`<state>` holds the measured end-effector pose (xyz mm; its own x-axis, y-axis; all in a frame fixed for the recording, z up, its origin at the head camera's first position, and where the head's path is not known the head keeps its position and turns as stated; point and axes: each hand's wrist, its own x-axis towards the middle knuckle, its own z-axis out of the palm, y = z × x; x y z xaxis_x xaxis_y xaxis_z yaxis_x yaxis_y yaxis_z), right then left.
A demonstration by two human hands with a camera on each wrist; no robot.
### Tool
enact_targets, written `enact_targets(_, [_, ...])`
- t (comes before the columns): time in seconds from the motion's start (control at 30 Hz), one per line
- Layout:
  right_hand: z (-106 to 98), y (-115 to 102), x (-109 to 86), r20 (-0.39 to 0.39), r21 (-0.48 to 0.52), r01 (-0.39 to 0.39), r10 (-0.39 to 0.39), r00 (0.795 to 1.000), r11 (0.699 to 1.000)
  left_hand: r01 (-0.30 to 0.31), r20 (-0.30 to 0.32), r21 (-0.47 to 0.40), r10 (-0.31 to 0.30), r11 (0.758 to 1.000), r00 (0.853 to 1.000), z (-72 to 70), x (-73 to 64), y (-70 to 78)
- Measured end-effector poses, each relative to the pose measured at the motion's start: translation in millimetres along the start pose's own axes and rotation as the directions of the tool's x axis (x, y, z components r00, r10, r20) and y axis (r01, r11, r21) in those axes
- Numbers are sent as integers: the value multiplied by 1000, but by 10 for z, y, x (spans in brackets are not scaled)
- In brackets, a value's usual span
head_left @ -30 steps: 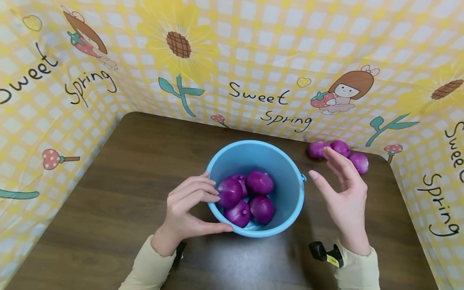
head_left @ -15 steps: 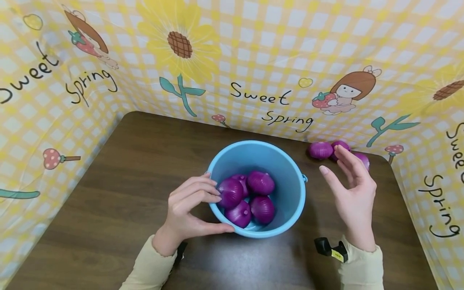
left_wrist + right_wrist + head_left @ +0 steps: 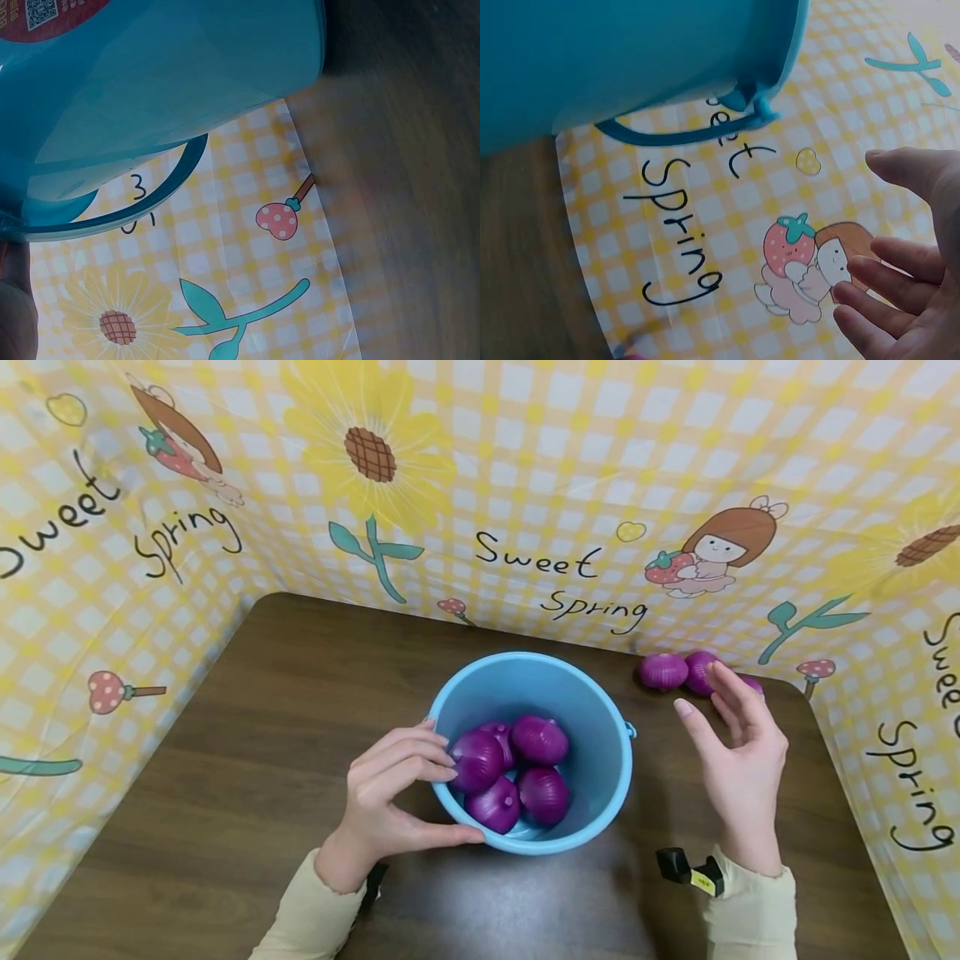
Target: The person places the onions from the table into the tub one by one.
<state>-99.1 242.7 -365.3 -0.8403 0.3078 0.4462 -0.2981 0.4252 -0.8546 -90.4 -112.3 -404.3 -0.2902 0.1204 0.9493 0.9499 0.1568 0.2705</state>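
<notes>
Delta vs. a second ago: right hand (image 3: 742,768) has moved away from the blue bucket (image 3: 588,768) toward the far-right corner of the tabletop (image 3: 240,777); its fingertips now overlap the middle of three loose onions (image 3: 697,675) in the head view and hide most of the rightmost one. Left one of that row is now fully visible. Left hand (image 3: 386,785), bucket and its load unchanged. Right hand is empty, thumb and fingers spread with a wide gap; can't tell if it touches any onion. Left hand's fingers hook over the bucket's left rim with the thumb along the near side, gripping it. Bucket is near mid-tabletop, mouth up, long axis roughly vertical; can't tell any slight tilt. Handle (image 3: 675,137) runs along the outer wall on the backdrop (image 3: 555,460) side. Inside: five purple onions, bunched left of center. Back-right one (image 3: 540,740) lies on its side, stub toward the far rim; front one (image 3: 493,804) has its stub pointing right. Leftmost loose onion (image 3: 663,672) lies with its long axis left-right.
</notes>
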Motion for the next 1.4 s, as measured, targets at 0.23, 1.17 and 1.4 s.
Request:
enact_targets(0.23, [-65, 105, 35, -57, -12, -39, 38, 998, 999, -6, -10, 3, 6, 1000, 1000, 1, 9, 9])
enact_targets(1.17, [-288, 449, 97, -173, -101, -186, 167, 971, 977, -14, -16, 0, 14, 1000, 1000, 14, 4, -6])
enact_targets(1.4, [-323, 638, 179, -165, -166, -296, 269, 949, 941, -9, -8, -3, 9, 1000, 1000, 11, 1, -3])
